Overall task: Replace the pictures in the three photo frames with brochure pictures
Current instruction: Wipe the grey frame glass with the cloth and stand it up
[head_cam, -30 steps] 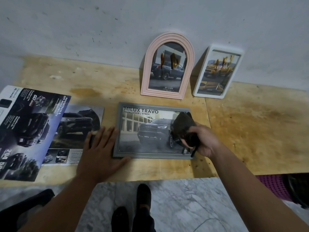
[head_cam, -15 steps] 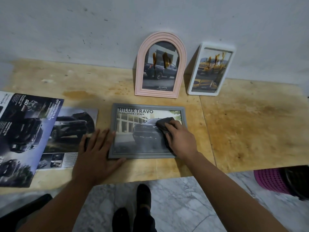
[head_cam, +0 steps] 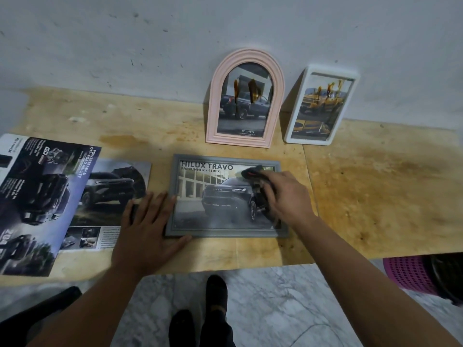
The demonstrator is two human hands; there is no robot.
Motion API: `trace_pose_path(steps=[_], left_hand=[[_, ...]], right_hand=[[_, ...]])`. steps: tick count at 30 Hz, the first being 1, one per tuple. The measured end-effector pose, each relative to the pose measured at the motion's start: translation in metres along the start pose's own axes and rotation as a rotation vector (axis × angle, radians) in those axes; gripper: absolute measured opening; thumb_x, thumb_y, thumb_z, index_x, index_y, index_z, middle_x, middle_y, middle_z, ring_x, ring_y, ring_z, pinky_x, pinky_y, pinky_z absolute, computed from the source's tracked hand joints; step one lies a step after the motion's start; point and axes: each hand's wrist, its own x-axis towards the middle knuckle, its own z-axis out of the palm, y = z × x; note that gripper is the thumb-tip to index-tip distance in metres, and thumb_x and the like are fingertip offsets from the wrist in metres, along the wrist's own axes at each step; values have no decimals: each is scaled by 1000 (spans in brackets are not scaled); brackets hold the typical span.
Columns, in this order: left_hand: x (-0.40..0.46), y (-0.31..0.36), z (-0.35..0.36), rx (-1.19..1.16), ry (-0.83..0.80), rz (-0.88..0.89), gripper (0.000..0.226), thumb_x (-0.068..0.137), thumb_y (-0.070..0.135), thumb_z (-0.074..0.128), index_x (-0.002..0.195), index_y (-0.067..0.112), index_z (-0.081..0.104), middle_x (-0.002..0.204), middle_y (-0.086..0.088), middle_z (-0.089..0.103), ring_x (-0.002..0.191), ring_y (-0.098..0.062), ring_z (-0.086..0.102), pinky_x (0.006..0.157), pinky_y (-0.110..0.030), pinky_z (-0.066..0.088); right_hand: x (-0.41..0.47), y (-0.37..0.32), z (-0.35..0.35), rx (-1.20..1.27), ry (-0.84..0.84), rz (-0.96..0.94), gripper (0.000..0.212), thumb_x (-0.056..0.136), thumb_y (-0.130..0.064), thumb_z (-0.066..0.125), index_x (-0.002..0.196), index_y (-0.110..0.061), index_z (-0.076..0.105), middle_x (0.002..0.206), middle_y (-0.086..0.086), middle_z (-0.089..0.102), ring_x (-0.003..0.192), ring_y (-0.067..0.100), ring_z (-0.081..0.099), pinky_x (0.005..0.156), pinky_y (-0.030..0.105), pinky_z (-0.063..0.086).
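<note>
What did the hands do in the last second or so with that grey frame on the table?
The right hand carried the dark cloth from the grey frame's right edge onto its glass, wiping leftward, then up to the top right corner. The left hand stayed flat, steadying the frame's left edge. The pink frame and white frame stayed against the wall.

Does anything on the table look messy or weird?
Yes. The wooden table has dark brownish stains, heaviest on the right. Orange-brown smears mark the glass of the pink arched frame and the white frame leaning on the wall.
</note>
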Motion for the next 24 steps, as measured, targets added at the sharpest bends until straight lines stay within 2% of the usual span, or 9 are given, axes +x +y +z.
trace_pose_path(steps=[3,6,8,11,13,15,17,19,24], left_hand=[[-1,0,1,7,5,-1,97,88,85,32,164,25,25,171,-3,24,160,-26,12,127,-60,10],[0,1,1,9,9,-6,98,87,85,36,164,25,25,170,-3,25,160,-28,15,127,-60,11],[0,2,2,10,18,-7,98,87,84,38,163,24,27,170,-3,27,159,-29,17,126,-60,11],[-1,1,2,12,30,1,99,87,84,41,163,23,28,169,-4,28,159,-29,18,126,-61,12],[-1,1,2,8,34,-1,98,87,83,42,163,23,28,169,-4,28,159,-29,18,126,-61,12],[-1,1,1,8,28,-1,98,87,84,41,163,24,28,169,-3,28,159,-28,18,126,-61,12],[0,1,0,7,18,-2,98,87,84,40,163,24,27,170,-3,27,159,-28,16,126,-62,12],[0,1,0,4,12,1,98,87,84,37,164,24,25,170,-3,25,160,-27,14,126,-62,12],[0,1,1,8,14,1,98,87,84,36,163,23,26,170,-4,27,160,-28,15,126,-61,12]], right_hand=[[4,1,15,-130,-82,-123,30,99,-26,59,129,-23,64,106,8,72,100,30,66,64,42,58],[-20,4,23,-141,-73,-285,27,96,-23,66,122,-19,68,99,4,74,93,26,66,50,38,56],[-42,8,23,-101,-111,-388,28,98,-26,61,124,-20,68,102,0,72,96,20,63,52,35,55],[-60,12,16,-34,-266,-510,30,100,-28,54,127,-23,66,107,-6,72,99,16,62,59,32,56],[-50,10,4,39,-291,-468,30,102,-26,54,129,-32,65,111,-13,72,99,12,62,67,29,55],[-30,12,-4,32,-193,-336,34,102,-24,54,132,-37,62,114,-14,72,100,11,62,71,32,55],[-4,18,-5,-61,-79,-175,36,100,-23,55,135,-33,61,112,-8,73,100,19,62,67,37,56],[11,21,3,-179,-108,-51,35,102,-30,49,135,-33,58,110,-5,73,103,22,59,63,37,53],[-11,13,17,-187,-176,-47,30,101,-31,47,127,-28,62,102,-3,73,101,21,60,62,35,50]])
